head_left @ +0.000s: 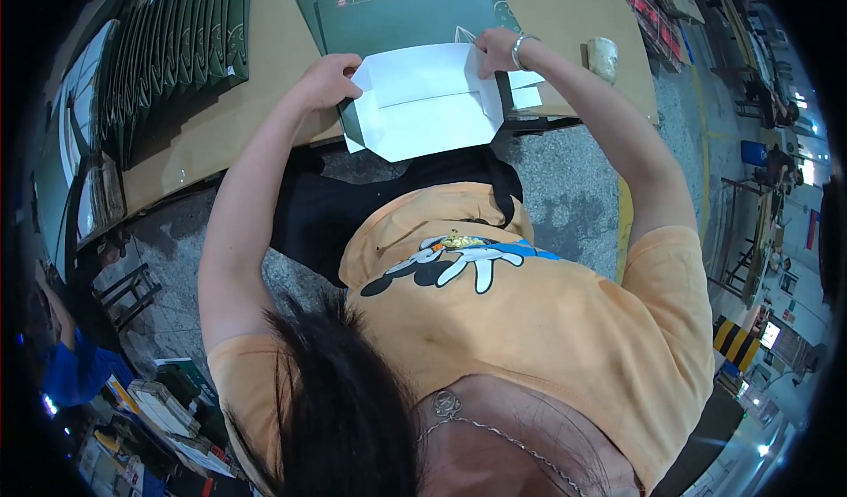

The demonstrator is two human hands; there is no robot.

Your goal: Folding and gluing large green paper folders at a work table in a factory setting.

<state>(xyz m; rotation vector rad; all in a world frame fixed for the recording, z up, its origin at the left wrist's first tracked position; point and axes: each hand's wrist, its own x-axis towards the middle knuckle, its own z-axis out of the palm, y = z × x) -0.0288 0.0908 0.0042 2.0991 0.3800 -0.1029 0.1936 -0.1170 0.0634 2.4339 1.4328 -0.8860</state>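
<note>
Tabletop [565, 20] gets cropped at its far edge, green sheets [415, 16] too; left hand [328, 82] has some fingers hidden, people [778, 166] past the right edge super blurry.

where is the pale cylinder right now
In the head view, the pale cylinder is near the right edge of the table, right of the right hand.

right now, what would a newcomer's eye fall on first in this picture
The bright white folded paper piece with angled corners stands out first, at the table's near edge, with the person's left hand and right hand gripping its upper corners. Just beyond it lie flat dark-green printed paper sheets. Next comes the tightly packed row of folded dark-green paper pieces on the left of the tan tabletop.
</note>
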